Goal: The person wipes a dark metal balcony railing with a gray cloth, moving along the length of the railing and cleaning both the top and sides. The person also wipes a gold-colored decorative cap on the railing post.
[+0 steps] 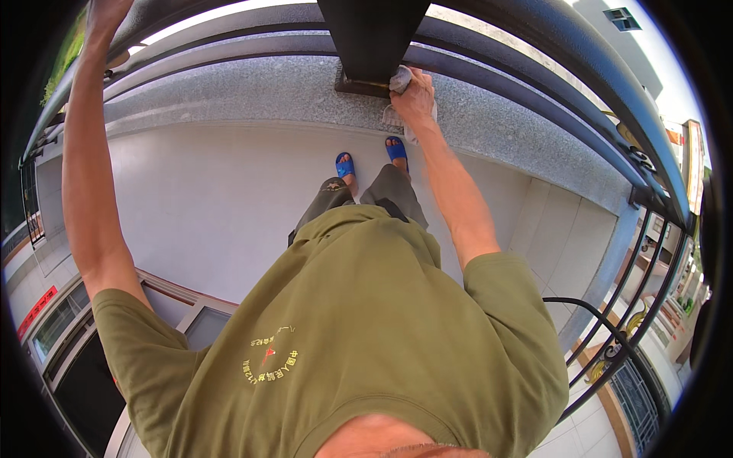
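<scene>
My right hand (414, 98) is closed on a crumpled greyish-white cloth (400, 79), pressed close to the foot of a dark metal post (374, 42). More of the pale cloth hangs below the hand, over the edge of the granite ledge (252, 88). The post's square base plate (359, 85) rests on that ledge. My left arm stretches up to the far left, where my left hand (107, 14) is next to the dark railing (153, 21). Its fingers are cut off by the picture's edge, so their grip is hidden.
Dark curved rails (527, 84) run along the ledge on both sides of the post. Below is a pale floor (206, 198), where my feet stand in blue slippers (396, 149). A black cable (584, 304) bends past my right side. Framed glass panels (65, 328) are at the lower left.
</scene>
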A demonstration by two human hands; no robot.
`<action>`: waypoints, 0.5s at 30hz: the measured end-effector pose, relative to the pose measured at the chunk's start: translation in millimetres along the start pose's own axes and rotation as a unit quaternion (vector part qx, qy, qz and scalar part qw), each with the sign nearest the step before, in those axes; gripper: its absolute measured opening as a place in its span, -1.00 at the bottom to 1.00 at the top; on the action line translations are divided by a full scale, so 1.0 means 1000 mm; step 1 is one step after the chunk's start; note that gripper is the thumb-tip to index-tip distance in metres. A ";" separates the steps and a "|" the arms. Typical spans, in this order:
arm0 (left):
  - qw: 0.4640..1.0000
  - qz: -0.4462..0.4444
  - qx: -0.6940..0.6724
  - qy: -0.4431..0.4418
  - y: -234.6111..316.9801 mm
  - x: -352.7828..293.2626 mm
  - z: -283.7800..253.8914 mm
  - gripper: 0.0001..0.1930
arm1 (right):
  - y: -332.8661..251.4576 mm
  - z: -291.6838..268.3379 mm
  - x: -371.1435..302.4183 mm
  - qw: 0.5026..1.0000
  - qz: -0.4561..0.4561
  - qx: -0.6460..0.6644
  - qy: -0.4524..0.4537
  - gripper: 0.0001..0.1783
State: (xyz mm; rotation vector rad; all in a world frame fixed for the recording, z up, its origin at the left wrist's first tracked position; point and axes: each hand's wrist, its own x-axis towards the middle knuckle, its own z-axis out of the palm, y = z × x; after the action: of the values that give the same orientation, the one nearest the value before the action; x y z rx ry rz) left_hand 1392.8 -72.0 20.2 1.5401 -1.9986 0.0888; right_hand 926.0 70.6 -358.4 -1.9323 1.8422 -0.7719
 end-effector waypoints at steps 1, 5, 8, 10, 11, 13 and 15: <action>0.998 -0.046 -0.020 -0.036 -0.009 0.000 0.010 -0.64 | -0.003 -0.001 -0.020 0.999 -0.024 -0.009 -0.021 -0.37; 0.998 -0.047 -0.022 -0.031 0.021 0.003 0.020 -0.61 | -0.002 -0.029 -0.054 0.995 -0.066 -0.033 -0.069 -0.28; 0.998 -0.052 -0.010 -0.020 0.040 -0.009 0.013 -0.63 | 0.007 -0.026 -0.058 0.994 0.015 0.105 0.010 -0.39; 0.998 -0.065 0.000 -0.013 0.045 -0.008 0.009 -0.63 | 0.031 -0.005 -0.028 0.935 0.200 0.279 0.084 -0.47; 0.998 -0.062 -0.005 -0.012 0.045 -0.004 0.019 -0.63 | 0.033 -0.006 -0.017 0.895 0.259 0.350 0.098 -0.53; 0.998 -0.060 0.005 -0.014 0.052 -0.005 0.018 -0.63 | 0.023 -0.008 0.009 0.785 0.360 0.493 0.105 -0.64; 0.999 -0.037 -0.007 -0.012 0.030 0.002 0.020 -0.67 | 0.017 0.011 0.010 0.835 0.288 0.460 0.087 -0.63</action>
State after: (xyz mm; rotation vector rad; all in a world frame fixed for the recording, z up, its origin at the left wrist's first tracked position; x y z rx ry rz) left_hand 1357.2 -72.6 14.0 1.6112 -1.9549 0.0280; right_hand 919.1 57.6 -375.8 -0.6729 1.5357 -1.3021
